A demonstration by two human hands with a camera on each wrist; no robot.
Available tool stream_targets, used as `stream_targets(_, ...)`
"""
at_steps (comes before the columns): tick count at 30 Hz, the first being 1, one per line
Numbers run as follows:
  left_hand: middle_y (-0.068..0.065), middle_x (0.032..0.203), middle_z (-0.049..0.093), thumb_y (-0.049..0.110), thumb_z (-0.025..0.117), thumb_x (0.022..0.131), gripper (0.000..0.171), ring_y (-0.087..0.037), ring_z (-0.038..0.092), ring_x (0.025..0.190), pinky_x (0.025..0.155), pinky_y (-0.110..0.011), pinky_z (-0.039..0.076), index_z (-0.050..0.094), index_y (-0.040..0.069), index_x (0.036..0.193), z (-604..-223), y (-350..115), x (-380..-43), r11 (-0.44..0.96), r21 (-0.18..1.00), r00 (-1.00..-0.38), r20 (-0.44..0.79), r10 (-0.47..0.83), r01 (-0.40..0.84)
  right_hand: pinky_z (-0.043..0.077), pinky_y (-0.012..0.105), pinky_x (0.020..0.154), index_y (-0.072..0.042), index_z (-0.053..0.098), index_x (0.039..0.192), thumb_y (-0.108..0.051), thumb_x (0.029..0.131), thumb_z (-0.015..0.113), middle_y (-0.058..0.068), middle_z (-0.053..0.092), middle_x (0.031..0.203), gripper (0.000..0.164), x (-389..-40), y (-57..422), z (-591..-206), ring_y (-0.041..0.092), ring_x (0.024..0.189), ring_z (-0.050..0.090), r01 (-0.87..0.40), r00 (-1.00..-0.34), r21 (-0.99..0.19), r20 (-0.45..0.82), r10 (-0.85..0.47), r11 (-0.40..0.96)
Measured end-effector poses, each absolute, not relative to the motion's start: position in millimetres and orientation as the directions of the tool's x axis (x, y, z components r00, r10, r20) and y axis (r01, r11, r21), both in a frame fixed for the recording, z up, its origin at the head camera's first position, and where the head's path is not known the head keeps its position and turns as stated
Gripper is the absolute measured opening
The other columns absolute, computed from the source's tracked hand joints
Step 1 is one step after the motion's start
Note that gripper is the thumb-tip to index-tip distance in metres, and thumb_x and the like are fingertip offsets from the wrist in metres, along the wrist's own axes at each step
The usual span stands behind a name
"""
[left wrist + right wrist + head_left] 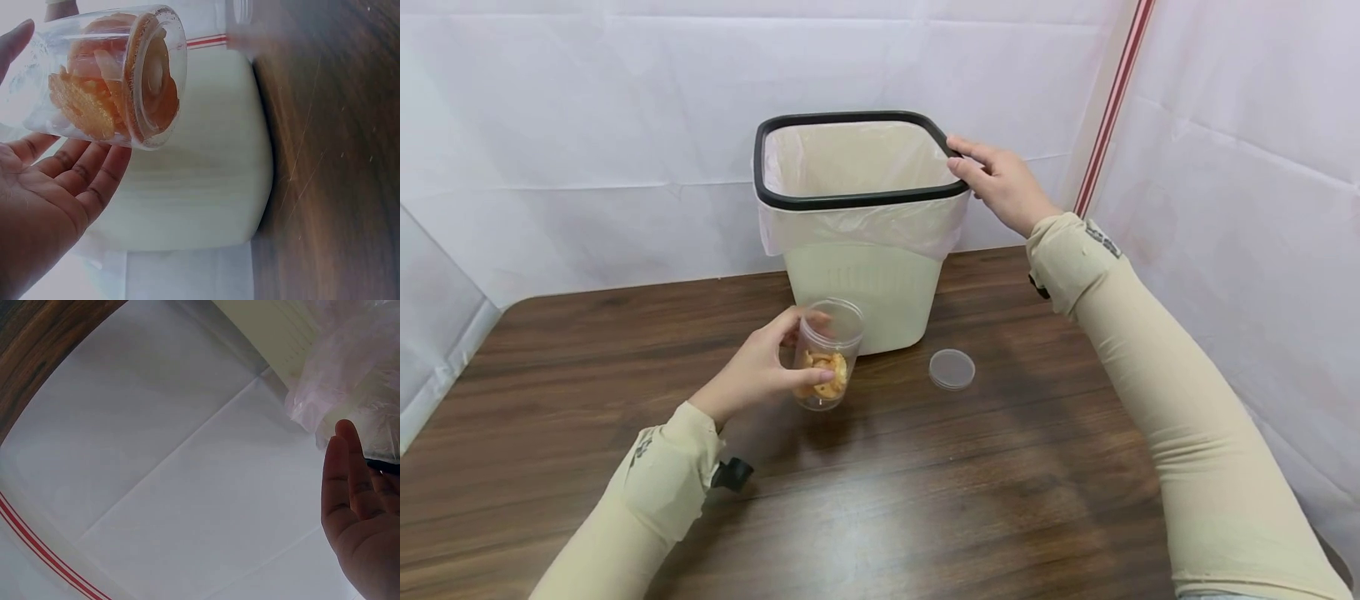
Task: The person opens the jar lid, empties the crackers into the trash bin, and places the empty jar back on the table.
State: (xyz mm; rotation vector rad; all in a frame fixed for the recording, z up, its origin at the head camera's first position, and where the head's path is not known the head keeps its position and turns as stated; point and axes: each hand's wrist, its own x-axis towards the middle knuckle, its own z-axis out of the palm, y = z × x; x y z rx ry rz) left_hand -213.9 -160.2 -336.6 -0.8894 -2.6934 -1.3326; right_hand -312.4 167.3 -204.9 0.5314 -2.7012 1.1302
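At centre, the left hand [756,367] grips the jar [831,354] with its fingers, clear of the counter [925,517]. Upper right, the right hand [1006,185] rests extended fingers on the bin [872,296], likely steadying it.

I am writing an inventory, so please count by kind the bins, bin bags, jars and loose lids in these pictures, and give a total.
Bin: 1
Bin bag: 1
Jar, in the left hand: 1
Loose lid, on the table: 1
Total: 4

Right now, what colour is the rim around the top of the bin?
Black; the bin rim shows best in the head view.
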Motion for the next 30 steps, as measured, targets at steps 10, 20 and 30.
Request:
stream_targets(10, -0.006, 0.121, 0.06, 0.021, 0.082, 0.076, 0.06, -0.018, 0.055, 0.099, 0.089, -0.037, 0.045, 0.052, 0.012, 0.128, -323.9, -175.0, -217.8, 0.488, 0.718, -0.852, 0.293, 0.434, 0.496, 0.042, 0.027, 0.08, -0.023, 0.038, 0.148, -0.042, 0.1, 0.042, 0.004, 0.044, 0.148, 0.052, -313.3, 166.0, -204.9, 0.017, 0.083, 0.046, -0.388, -0.921, -0.653, 0.29, -0.258, 0.651)
stream_targets(20, -0.008, 0.126, 0.059, 0.018, 0.08, 0.078, 0.06, -0.017, 0.055, 0.1, 0.089, -0.038, 0.045, 0.05, 0.008, 0.13, -312.6, -186.5, -217.1, 0.505, 0.699, -0.856, 0.337, 0.392, 0.506, 0.044, 0.035, 0.089, -0.024, 0.036, 0.149, -0.045, 0.1, 0.041, 0.002, 0.038, 0.153, 0.053, -313.2, 162.4, -204.3, 0.022, 0.106, 0.053, -0.388, -0.922, -0.653, 0.285, -0.264, 0.651)
stream_targets(30, -0.005, 0.11, 0.058, 0.017, 0.076, 0.082, 0.059, -0.012, 0.051, 0.094, 0.085, -0.029, 0.041, 0.049, 0.011, 0.134, -308.2, -192.9, -213.0, 0.51, 0.708, -0.872, 0.39, 0.295, 0.489, 0.044, 0.043, 0.099, -0.023, 0.035, 0.15, -0.045, 0.1, 0.04, -0.003, 0.033, 0.156, 0.055, -313.3, 158.9, -204.5, 0.025, 0.122, 0.052, -0.389, -0.921, -0.658, 0.277, -0.273, 0.645)
